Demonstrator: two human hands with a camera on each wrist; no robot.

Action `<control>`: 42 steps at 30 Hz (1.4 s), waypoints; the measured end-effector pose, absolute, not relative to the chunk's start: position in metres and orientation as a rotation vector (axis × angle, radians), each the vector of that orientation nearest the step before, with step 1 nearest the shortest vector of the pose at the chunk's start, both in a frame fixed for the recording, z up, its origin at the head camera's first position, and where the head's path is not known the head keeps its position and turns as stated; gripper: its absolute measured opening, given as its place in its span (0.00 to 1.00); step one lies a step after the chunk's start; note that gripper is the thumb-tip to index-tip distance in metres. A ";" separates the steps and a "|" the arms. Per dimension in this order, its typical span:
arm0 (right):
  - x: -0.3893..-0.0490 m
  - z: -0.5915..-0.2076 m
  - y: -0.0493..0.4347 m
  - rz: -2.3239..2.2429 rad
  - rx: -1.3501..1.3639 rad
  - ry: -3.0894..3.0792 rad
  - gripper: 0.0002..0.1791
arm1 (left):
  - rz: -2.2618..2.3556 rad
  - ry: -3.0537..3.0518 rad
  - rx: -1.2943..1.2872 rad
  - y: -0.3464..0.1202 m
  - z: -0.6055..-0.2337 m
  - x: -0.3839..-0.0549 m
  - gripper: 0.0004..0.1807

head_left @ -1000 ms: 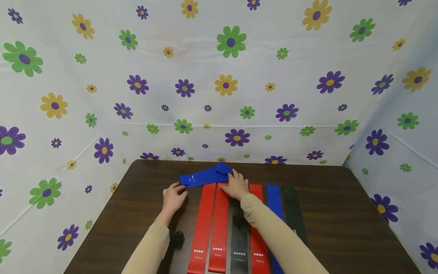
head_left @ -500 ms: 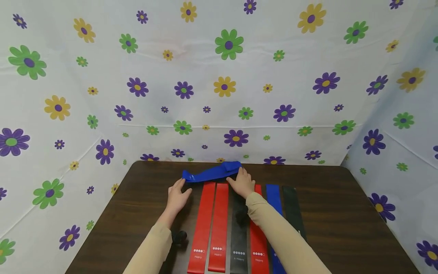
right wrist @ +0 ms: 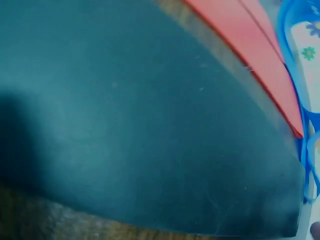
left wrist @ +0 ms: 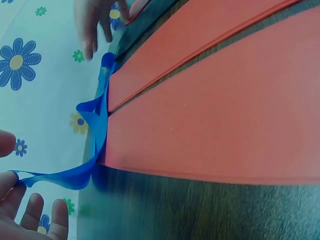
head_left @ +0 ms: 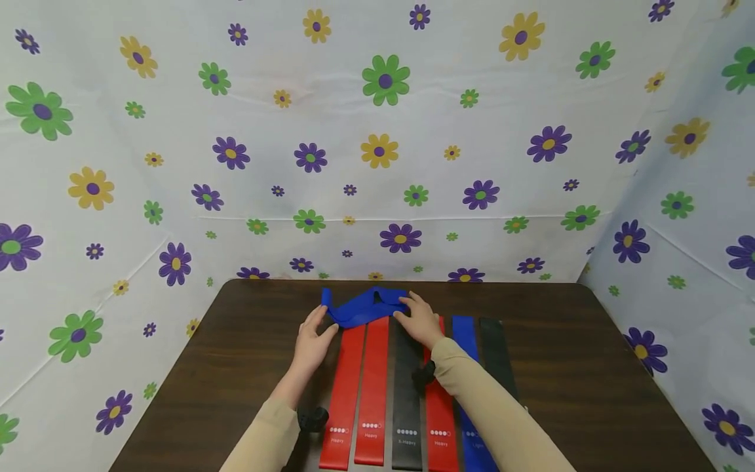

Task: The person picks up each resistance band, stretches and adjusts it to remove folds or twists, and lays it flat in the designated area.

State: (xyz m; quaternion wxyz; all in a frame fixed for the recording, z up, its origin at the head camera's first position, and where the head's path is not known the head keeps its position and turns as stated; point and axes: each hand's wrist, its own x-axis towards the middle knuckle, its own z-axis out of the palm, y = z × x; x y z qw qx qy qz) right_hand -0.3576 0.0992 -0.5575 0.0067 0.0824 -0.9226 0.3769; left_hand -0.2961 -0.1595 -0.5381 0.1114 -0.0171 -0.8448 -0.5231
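Observation:
A blue resistance band [head_left: 360, 310] lies loosely bent and twisted across the far ends of the flat bands. My left hand [head_left: 310, 341] holds its raised left end at the fingers, with thumb spread away; the left wrist view shows the blue band [left wrist: 75, 177] running up to those fingers. At the band's right end is my right hand [head_left: 421, 321], its fingers loosely extended; in the left wrist view the right hand [left wrist: 95, 20] hangs just beside the band's end. The right wrist view shows mostly a black band [right wrist: 150, 125] and little of the hand.
Flat bands lie side by side lengthwise: red bands [head_left: 371, 393], a black band [head_left: 407, 400], a blue band [head_left: 466, 334] and another black band [head_left: 495, 347]. They rest on a dark wooden table [head_left: 560, 367]. Flowered cloth [head_left: 448, 124] rises behind and at both sides.
My left hand has moved forward and right, and the blue band's left end now stands turned up. The right hand has shifted slightly right; the band has bent and twisted more.

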 end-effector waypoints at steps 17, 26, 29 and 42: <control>-0.351 -0.543 0.083 0.752 0.354 -3.178 0.36 | -1.798 -2.339 -0.168 -0.127 -0.528 -0.275 0.26; -0.361 -0.549 0.103 0.829 0.218 -3.121 0.41 | -1.888 -2.231 -0.286 -0.112 -0.476 -0.247 0.24; -0.365 -0.550 0.115 0.910 0.160 -3.040 0.41 | -1.899 -2.203 -0.247 -0.111 -0.469 -0.244 0.23; -0.337 -0.541 0.157 1.224 0.173 -2.590 0.23 | -1.908 -2.040 -0.074 -0.123 -0.496 -0.256 0.20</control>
